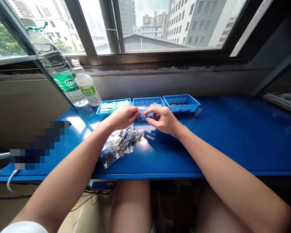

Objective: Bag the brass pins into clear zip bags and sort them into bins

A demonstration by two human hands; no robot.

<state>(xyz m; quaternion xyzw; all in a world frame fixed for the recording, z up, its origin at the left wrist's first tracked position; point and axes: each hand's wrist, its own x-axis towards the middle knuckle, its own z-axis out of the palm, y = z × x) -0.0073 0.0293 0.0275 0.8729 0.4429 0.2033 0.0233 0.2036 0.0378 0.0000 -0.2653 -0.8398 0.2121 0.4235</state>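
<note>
My left hand (pixel 126 117) and my right hand (pixel 164 119) met at the near side of the middle tray (pixel 136 102), an oblong of blue plastic. There, partly covering that tray in my view, was the clear bag (pixel 142 117), thin, crinkled and glossy. My left fingers were curled in, thumb and forefinger pinching one edge of the film. My right thumb and forefinger bent towards each other at its other side, around something small; I could not tell whether they had closed on it or only on the plastic.

More see-through film (pixel 155 105) lay inside the middle tray. Nearer me than that tray, and a little to its left, sprawled a heap of clear packets (pixel 121 142), creased and shiny, with slim metallic bits inside (too jumbled to count). Just left of the middle tray, the left tray (pixel 100 113) held flat green-and-white sachets (pixel 113 105); to its right, the right tray (pixel 184 109) held small dark and brassy pieces (pixel 177 104). The smooth blue tabletop (pixel 232 139) under the middle tray threw back the window light in pale, hazy patches.
</note>
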